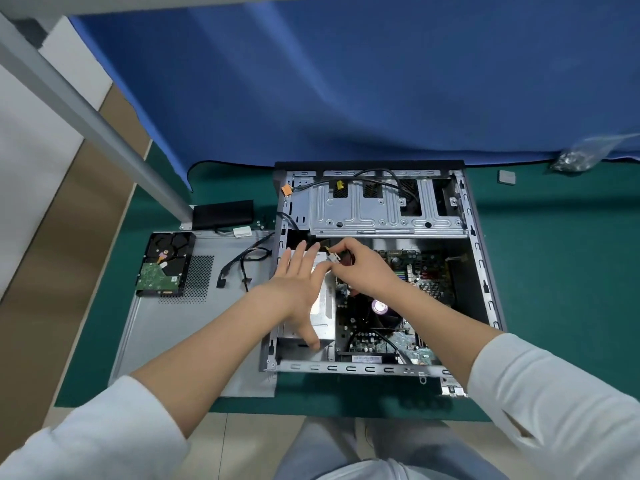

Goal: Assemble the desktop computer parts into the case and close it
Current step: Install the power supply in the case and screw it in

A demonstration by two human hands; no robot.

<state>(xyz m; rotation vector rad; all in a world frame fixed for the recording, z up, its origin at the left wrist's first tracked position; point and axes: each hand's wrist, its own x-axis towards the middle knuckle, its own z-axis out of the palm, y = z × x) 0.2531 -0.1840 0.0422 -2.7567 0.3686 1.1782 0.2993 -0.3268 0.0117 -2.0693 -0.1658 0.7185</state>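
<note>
Even bright light, soft shadows, wide-angle edge distortion.

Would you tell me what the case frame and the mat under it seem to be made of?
Case frame: likely bare sheet steel, dull silver with stamped slots and ribs. Mat: apparently rubber or vinyl, flat matte green, no visible weave.

Grey sheet-metal computer case, open, with green and black motherboard inside. Orange plastic clip and yellow plastic clip at its far edge. Pale grey flat side panel dotted with a dark perforated grid. Black hard drive showing a green circuit board. Dark green table mat; blue cloth behind. White sleeves on both arms.
</note>
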